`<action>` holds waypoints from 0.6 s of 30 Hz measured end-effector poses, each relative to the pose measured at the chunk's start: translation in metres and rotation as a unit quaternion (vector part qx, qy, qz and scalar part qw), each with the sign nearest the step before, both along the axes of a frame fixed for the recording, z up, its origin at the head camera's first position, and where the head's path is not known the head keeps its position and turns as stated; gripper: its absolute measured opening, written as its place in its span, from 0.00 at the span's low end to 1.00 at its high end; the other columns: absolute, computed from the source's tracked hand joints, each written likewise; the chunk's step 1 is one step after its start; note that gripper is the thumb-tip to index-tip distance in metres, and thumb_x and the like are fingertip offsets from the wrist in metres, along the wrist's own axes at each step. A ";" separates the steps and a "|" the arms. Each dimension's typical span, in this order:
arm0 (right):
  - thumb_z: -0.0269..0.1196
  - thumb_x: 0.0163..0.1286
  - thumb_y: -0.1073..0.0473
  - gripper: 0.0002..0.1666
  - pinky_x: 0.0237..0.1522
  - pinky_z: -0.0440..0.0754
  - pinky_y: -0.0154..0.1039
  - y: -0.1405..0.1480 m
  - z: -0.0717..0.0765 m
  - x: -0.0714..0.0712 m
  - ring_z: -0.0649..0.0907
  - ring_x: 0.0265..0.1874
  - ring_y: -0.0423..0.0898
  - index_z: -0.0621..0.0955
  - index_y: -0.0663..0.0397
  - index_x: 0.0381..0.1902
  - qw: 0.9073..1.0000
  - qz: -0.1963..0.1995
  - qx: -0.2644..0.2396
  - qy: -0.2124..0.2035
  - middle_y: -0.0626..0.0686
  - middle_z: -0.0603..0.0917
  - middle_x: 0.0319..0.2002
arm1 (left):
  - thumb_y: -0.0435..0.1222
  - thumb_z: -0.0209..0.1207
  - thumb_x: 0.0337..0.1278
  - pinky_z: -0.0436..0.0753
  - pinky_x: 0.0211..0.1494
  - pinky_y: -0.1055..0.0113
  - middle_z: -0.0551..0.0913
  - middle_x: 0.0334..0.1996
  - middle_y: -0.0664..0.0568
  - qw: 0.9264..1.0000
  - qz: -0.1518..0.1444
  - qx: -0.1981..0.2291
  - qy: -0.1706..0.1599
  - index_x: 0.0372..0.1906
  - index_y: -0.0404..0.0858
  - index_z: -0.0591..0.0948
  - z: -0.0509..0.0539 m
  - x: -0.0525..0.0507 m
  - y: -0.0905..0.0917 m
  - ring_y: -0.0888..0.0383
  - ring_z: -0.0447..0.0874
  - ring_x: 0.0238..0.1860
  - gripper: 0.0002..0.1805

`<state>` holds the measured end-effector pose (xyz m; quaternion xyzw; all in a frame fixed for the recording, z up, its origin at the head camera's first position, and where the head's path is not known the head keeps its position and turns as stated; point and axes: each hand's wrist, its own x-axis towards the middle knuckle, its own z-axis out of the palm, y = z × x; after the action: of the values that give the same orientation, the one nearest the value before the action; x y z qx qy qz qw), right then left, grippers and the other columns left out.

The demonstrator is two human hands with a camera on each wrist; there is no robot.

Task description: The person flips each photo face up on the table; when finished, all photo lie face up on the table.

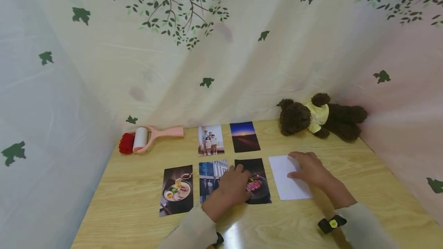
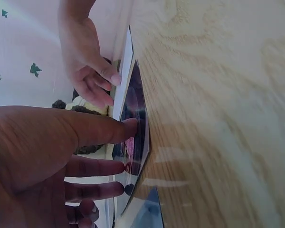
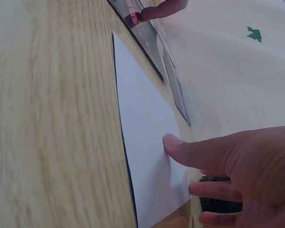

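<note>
My left hand (image 1: 233, 185) rests on a photo of sliced meat on a dark plate (image 1: 261, 193), its fingers fairly straight and spread. In the left wrist view that hand's thumb (image 2: 128, 127) touches the photo's surface. My right hand (image 1: 311, 170) touches a white blank-faced card (image 1: 287, 185) to the right. In the right wrist view its thumb (image 3: 173, 145) lies on the card and its fingers reach the card's edge. To the left lie a photo of people before a building (image 1: 205, 183), partly hidden by my left hand, and a ramen photo (image 1: 177, 191).
A family photo (image 1: 211, 141) and a sunset photo (image 1: 245, 137) lie in the row behind. At the back left are a pink-handled lint roller (image 1: 142, 139) and a red fuzzy object (image 1: 127, 143). A brown teddy bear (image 1: 297, 118) lies at the back right, against the curtain (image 1: 235, 99).
</note>
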<state>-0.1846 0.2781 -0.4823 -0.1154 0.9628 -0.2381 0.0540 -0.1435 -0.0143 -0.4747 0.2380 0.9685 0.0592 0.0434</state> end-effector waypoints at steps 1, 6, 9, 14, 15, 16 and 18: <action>0.79 0.61 0.55 0.41 0.62 0.69 0.74 -0.001 -0.001 0.000 0.74 0.63 0.76 0.78 0.66 0.68 1.000 -0.003 0.002 0.005 0.71 0.81 0.66 | 0.55 0.77 0.52 0.83 0.47 0.60 0.83 0.51 0.49 1.000 -0.002 -0.005 0.002 0.57 0.43 0.86 0.000 0.000 0.001 0.52 0.78 0.47 0.30; 0.78 0.63 0.55 0.42 0.60 0.70 0.77 -0.005 0.000 -0.002 0.73 0.63 0.79 0.76 0.68 0.70 0.999 -0.016 0.021 0.018 0.72 0.81 0.65 | 0.57 0.76 0.53 0.85 0.53 0.61 0.83 0.56 0.52 0.998 -0.055 -0.010 0.012 0.59 0.46 0.86 0.002 -0.002 0.017 0.53 0.80 0.53 0.32; 0.77 0.64 0.54 0.43 0.59 0.71 0.76 -0.006 0.001 -0.005 0.73 0.63 0.79 0.75 0.68 0.71 0.999 -0.022 0.033 0.019 0.71 0.81 0.66 | 0.57 0.73 0.59 0.84 0.54 0.64 0.83 0.58 0.56 0.995 -0.100 -0.012 0.023 0.61 0.51 0.86 0.005 -0.005 0.035 0.57 0.80 0.53 0.28; 0.78 0.63 0.53 0.47 0.57 0.74 0.73 -0.006 0.000 -0.008 0.74 0.61 0.79 0.72 0.69 0.73 0.999 -0.028 0.037 0.014 0.71 0.80 0.66 | 0.53 0.69 0.66 0.82 0.47 0.68 0.83 0.57 0.61 0.989 -0.131 -0.041 0.056 0.58 0.57 0.88 0.006 -0.007 0.064 0.60 0.78 0.48 0.18; 0.79 0.62 0.52 0.48 0.57 0.74 0.73 -0.006 0.000 -0.008 0.74 0.61 0.79 0.71 0.69 0.73 0.999 -0.030 0.036 0.012 0.71 0.80 0.66 | 0.53 0.69 0.66 0.82 0.46 0.68 0.83 0.57 0.62 0.988 -0.133 -0.052 0.062 0.57 0.58 0.89 0.005 -0.008 0.068 0.60 0.77 0.48 0.17; 0.79 0.62 0.52 0.50 0.56 0.75 0.72 -0.007 0.000 -0.008 0.74 0.61 0.79 0.71 0.68 0.74 0.999 -0.032 0.035 0.010 0.71 0.80 0.66 | 0.53 0.69 0.67 0.81 0.46 0.68 0.83 0.57 0.62 0.987 -0.132 -0.061 0.063 0.57 0.59 0.89 0.004 -0.008 0.071 0.60 0.77 0.48 0.17; 0.80 0.60 0.50 0.53 0.56 0.75 0.71 -0.008 -0.001 -0.008 0.74 0.61 0.78 0.69 0.68 0.75 0.999 -0.036 0.030 0.005 0.71 0.81 0.66 | 0.55 0.68 0.67 0.81 0.47 0.68 0.82 0.58 0.64 0.986 -0.130 -0.080 0.062 0.57 0.61 0.88 0.003 -0.008 0.075 0.61 0.76 0.48 0.17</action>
<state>-0.1930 0.2704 -0.4832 -0.0802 0.9733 -0.2104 0.0445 -0.1520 0.0603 -0.4721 0.3609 0.9317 -0.0392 0.0095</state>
